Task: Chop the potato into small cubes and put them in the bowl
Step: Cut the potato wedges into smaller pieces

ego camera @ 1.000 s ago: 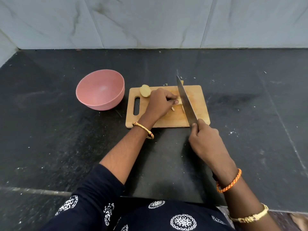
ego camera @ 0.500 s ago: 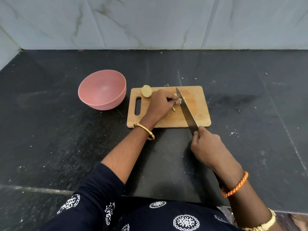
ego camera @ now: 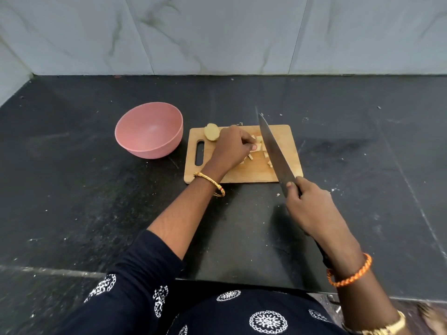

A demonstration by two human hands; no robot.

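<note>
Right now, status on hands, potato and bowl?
Left hand pinching potato strips on board. Right hand gripping knife, blade raised. Bowl empty. Nothing obstructing.

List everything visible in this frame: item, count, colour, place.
bowl: one, pink, on the counter left of the board
cutting board: one, wooden, mid-counter
potato half: one, pale yellow, board's far left corner
potato pieces: several, pale yellow, mid-board
knife: one, steel blade, angled over the board
counter: one, black
wall: pale marbled tiles, behind
left hand: pinching potato pieces
right hand: gripping the knife
</note>
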